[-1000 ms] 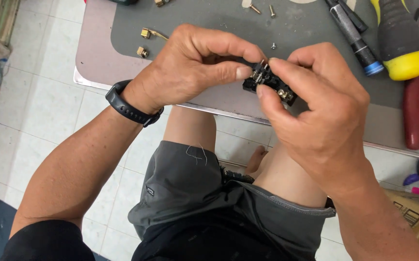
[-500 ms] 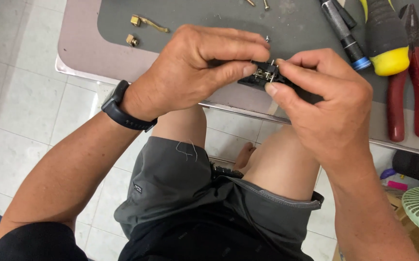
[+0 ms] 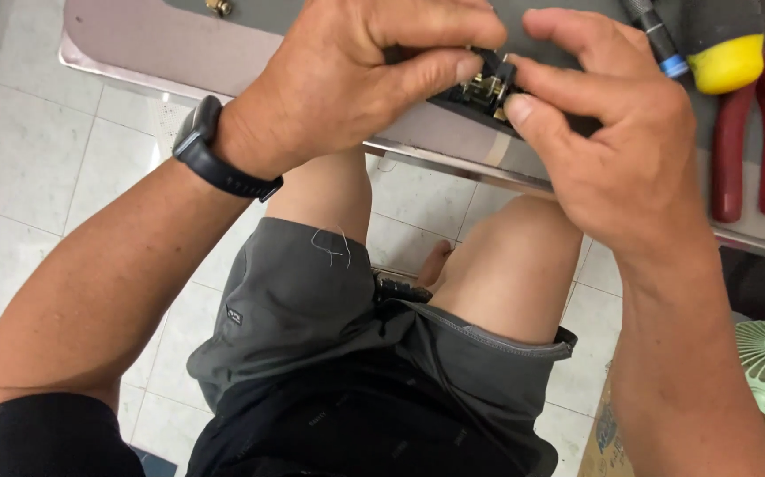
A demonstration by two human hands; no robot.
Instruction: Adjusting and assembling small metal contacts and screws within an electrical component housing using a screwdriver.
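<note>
There is one view only, from a camera on the person's head. It looks almost straight down and a little forward, over the chest and lap to the near edge of the desk (image 3: pixel 135 40). It sits close: the left hand (image 3: pixel 356 79) and right hand (image 3: pixel 616 132) fill the upper middle, meeting just above that edge. The forearms run in from the bottom corners. Only a narrow strip of the desk shows along the top, cut off by the frame. Below it lie the knees, the shorts (image 3: pixel 329 353) and the tiled floor (image 3: pixel 20 150).
</note>
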